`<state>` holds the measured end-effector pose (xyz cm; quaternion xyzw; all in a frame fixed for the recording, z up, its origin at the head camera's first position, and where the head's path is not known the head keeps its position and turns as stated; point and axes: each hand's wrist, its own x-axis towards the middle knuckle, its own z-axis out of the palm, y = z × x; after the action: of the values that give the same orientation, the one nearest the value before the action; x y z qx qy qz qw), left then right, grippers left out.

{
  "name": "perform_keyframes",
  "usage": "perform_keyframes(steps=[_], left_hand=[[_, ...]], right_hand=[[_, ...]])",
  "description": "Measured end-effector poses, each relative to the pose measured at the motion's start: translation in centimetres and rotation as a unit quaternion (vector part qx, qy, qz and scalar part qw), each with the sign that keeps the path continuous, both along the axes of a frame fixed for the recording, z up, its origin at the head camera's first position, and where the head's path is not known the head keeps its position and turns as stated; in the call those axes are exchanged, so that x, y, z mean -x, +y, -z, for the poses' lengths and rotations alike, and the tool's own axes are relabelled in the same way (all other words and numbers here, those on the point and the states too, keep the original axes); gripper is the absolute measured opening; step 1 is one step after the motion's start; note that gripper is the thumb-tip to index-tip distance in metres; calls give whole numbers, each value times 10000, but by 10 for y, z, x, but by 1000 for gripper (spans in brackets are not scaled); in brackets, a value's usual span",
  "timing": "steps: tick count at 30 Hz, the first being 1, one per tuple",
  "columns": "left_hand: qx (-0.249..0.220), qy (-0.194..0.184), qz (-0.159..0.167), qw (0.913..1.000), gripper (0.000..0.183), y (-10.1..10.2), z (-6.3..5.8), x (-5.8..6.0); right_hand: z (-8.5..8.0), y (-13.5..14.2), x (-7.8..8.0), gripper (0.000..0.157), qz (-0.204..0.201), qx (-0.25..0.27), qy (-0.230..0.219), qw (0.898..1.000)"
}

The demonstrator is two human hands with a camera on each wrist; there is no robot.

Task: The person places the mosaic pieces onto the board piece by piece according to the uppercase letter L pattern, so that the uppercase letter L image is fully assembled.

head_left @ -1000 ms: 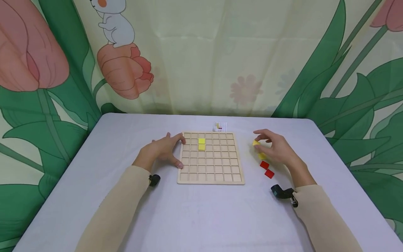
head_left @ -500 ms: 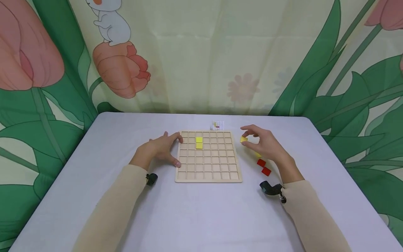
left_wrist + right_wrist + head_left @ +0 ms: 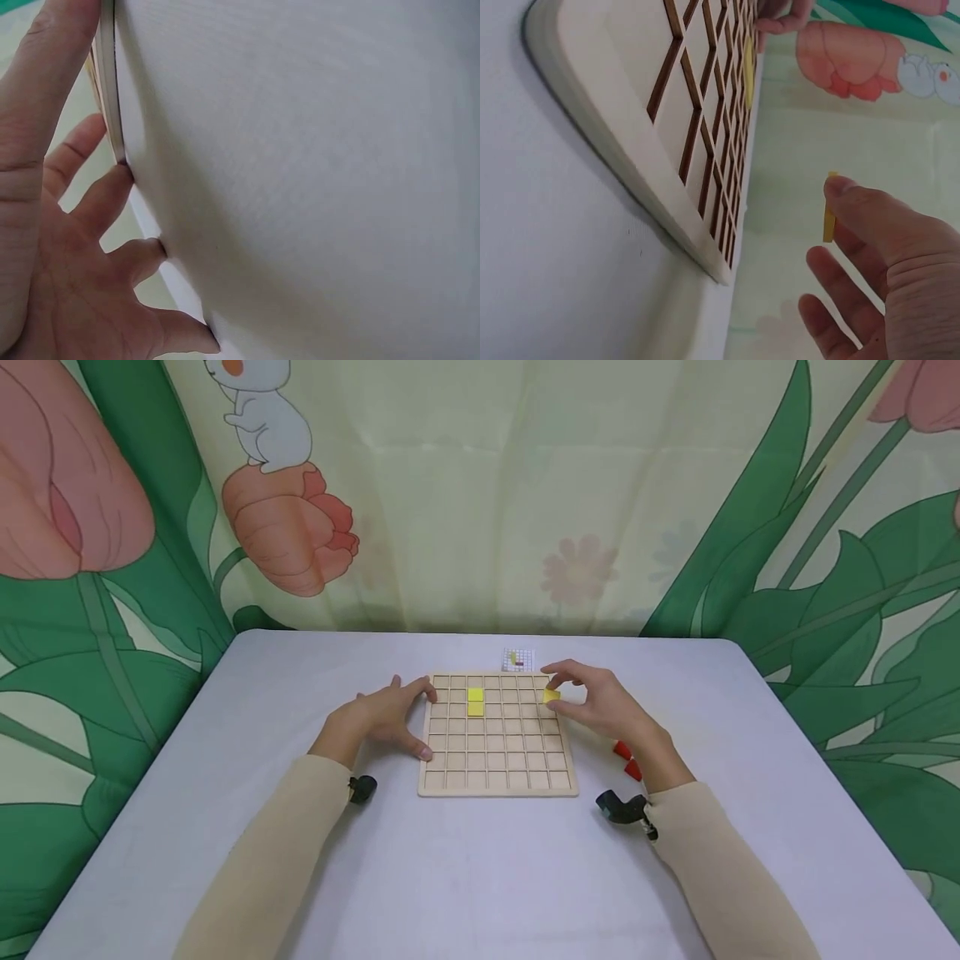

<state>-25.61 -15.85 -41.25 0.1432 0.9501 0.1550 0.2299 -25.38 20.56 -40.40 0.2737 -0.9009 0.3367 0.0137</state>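
My right hand [image 3: 600, 700] pinches a small yellow square tile [image 3: 551, 696] between thumb and fingers, raised over the upper right corner of a wooden grid board [image 3: 498, 795]. Seen edge-on in the right wrist view, the thin tile [image 3: 829, 217] sticks out past the thumb tip. My left hand [image 3: 382, 718] rests at the board's left side, fingers spread, with the thumb and a finger touching its edge. In the left wrist view its fingertips meet the white tabletop beside that edge. Two yellow tiles [image 3: 476, 702] lie in neighbouring cells of one column.
Two red tiles [image 3: 633, 769] lie right of the board, partly hidden by the right wrist. A small printed grid card [image 3: 518, 660] with coloured squares sits behind the board. A patterned curtain [image 3: 480, 510] hangs beyond the white table [image 3: 480, 877].
The right hand has picked up a yellow tile from the right and carried it left to the board's upper right corner. My left hand keeps its place on the board's edge.
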Motion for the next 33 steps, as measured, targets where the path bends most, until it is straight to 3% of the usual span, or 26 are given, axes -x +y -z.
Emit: perform_keyframes(steps=[15, 33], left_hand=[[56, 11, -121, 9999, 97, -3, 3, -5], [54, 4, -150, 9999, 97, 4, 3, -2]], right_hand=[[-5, -32, 2, 51, -682, 334, 282, 9967], [7, -54, 9, 48, -907, 574, 160, 9941]])
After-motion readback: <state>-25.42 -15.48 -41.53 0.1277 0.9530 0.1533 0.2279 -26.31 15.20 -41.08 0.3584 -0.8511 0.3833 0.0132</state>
